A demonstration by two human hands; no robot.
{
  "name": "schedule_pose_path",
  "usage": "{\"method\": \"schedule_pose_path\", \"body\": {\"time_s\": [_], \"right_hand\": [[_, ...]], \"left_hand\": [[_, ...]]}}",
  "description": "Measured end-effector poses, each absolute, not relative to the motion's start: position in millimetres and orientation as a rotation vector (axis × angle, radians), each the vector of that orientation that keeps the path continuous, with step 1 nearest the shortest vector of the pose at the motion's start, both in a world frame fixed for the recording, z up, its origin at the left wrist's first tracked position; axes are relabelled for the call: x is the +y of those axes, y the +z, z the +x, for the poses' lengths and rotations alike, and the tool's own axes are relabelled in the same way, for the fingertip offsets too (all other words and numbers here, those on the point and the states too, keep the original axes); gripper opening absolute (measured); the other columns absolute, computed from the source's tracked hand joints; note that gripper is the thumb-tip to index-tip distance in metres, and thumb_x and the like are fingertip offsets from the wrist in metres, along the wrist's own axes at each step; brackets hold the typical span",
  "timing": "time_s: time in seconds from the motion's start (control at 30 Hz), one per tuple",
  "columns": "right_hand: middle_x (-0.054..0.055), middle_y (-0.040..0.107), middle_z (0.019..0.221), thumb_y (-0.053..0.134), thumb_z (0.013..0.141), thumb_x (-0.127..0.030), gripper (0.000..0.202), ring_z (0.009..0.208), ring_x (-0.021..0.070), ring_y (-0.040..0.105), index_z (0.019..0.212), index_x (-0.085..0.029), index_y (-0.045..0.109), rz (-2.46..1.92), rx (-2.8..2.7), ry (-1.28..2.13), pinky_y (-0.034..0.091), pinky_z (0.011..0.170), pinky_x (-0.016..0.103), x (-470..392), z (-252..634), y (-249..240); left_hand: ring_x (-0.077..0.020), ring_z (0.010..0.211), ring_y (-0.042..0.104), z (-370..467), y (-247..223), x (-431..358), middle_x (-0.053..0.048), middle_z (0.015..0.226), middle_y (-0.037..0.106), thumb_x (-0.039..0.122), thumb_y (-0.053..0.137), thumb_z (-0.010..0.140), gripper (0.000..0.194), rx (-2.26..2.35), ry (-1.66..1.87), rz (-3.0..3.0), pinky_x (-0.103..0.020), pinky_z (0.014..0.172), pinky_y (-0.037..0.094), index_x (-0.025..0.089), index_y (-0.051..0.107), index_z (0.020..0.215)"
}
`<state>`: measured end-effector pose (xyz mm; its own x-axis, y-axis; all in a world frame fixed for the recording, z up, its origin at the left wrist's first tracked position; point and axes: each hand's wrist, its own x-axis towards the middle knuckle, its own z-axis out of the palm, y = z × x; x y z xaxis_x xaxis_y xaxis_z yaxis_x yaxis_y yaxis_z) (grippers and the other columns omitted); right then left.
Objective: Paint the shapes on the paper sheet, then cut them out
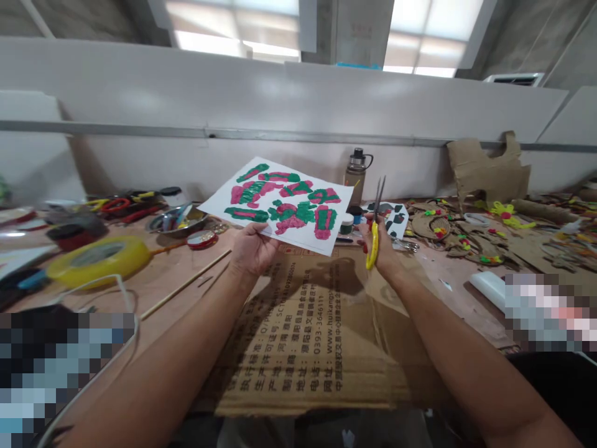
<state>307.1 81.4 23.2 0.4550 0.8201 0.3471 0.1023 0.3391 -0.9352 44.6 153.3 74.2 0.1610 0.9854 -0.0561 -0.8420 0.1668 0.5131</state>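
My left hand (255, 249) grips the near edge of a white sheet of paper (284, 208) painted with separate green and pink shapes. The sheet is held up, tilted, above a flattened cardboard sheet (298, 336) with printed text. My right hand (381, 242) is closed around a pair of scissors with yellow handles (372, 246), its dark blades pointing up and standing apart from the paper. Behind the right hand lies another white sheet (394, 218) with dark painted shapes.
A roll of yellow tape (97, 261), a metal bowl (175, 221) and a thin wooden stick (186, 285) lie on the left. A bottle (357, 169) stands behind the paper. Rightward are cardboard cut-outs (433, 224), a torn cardboard piece (489, 171) and a yellow flower (506, 213).
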Motion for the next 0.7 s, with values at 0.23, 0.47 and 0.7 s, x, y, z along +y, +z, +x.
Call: {"method": "schedule_pose_path", "body": {"time_s": [0.23,0.47,0.7], "right_hand": [[-0.003,0.063,0.079,0.076,0.084,-0.074,0.056,0.061,0.0157,0.057,0.111,-0.028,0.061,-1.282,-1.115,0.678,0.048,0.052,0.028,73,300,26],[-0.004,0.058,0.060,0.072,0.085,-0.082,0.057,0.047,0.0154,0.056,0.089,-0.027,0.056,-1.241,-1.226,0.872,0.049,0.046,0.029,61,284,38],[-0.007,0.060,0.068,0.077,0.084,-0.070,0.054,0.052,0.0148,0.060,0.113,-0.026,0.063,-1.177,-1.291,0.975,0.052,0.046,0.025,57,271,36]], "left_hand": [[-0.0251,0.104,0.084,56,101,173,-0.012,0.109,0.085,0.001,0.048,0.082,0.052,0.324,1.425,0.410,-0.041,0.105,0.066,0.014,0.071,0.128],[-0.0262,0.109,0.083,78,118,187,-0.008,0.105,0.085,0.005,0.050,0.081,0.047,0.246,1.515,0.514,-0.045,0.107,0.065,0.021,0.073,0.119],[-0.0278,0.108,0.083,93,109,187,-0.010,0.110,0.085,0.004,0.053,0.079,0.050,0.177,1.512,0.581,-0.049,0.106,0.065,0.020,0.073,0.123]]}}
